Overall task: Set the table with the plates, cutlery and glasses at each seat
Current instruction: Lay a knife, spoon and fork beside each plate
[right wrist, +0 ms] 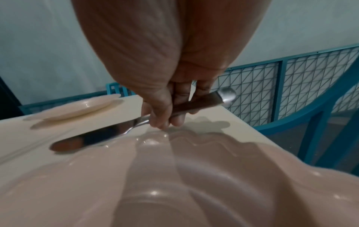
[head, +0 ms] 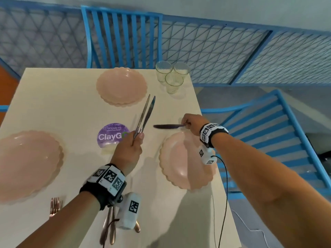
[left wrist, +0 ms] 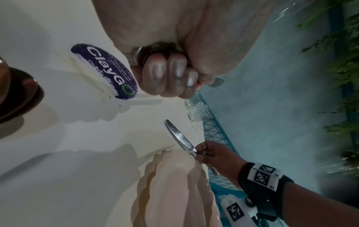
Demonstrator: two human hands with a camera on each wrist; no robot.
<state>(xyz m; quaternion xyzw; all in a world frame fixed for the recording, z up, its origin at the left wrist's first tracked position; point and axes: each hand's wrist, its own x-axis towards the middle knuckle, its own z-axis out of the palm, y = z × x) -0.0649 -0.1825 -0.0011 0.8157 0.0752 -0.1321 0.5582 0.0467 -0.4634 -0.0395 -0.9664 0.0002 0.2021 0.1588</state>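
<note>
Three pink scalloped plates sit on the cream table (head: 71,111): one at the far side (head: 121,85), one at the left (head: 26,163), one at the right (head: 182,161). My left hand (head: 133,142) grips two knives (head: 146,113) by their handles, blades pointing up and away. My right hand (head: 190,123) pinches a single knife (head: 168,126) by its handle, blade pointing left, low over the table just beyond the right plate (right wrist: 194,184). The same knife (right wrist: 93,138) shows in the right wrist view. Three glasses (head: 172,76) stand clustered at the far right corner.
A purple ClayGo sticker (head: 112,135) marks the table centre. Copper forks (head: 54,206) and spoons (head: 109,228) lie near the front edge under my left arm. Blue chairs stand at the far side (head: 123,36) and right side (head: 279,133); a blue mesh fence (head: 223,56) runs behind.
</note>
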